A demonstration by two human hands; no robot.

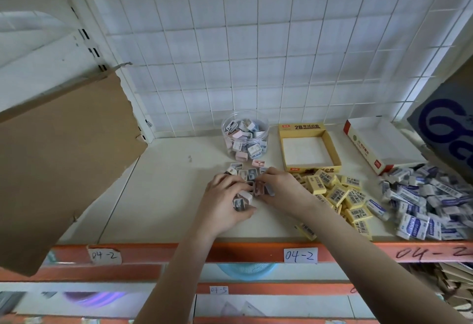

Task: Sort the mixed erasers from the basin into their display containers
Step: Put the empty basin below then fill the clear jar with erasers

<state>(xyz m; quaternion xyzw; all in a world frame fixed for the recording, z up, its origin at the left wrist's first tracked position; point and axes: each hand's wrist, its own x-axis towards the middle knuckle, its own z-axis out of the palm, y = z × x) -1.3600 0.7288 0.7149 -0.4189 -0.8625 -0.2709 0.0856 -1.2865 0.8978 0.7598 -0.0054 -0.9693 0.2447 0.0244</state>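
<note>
Just in front of the clear plastic jar (245,136) (half full), the left hand (222,195) and right hand (284,189) gather pastel erasers (249,173), each hand's fingers curled around several. Likely next: lifting them into the jar.

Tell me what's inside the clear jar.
The jar holds small wrapped erasers, pink, white and grey-blue, piled loosely. Those in the middle are hidden by the outer ones.

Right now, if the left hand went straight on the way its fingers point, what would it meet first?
The left hand would first meet the loose small erasers right at its fingers; the clear jar stands farther along, though depth is unclear.
</note>
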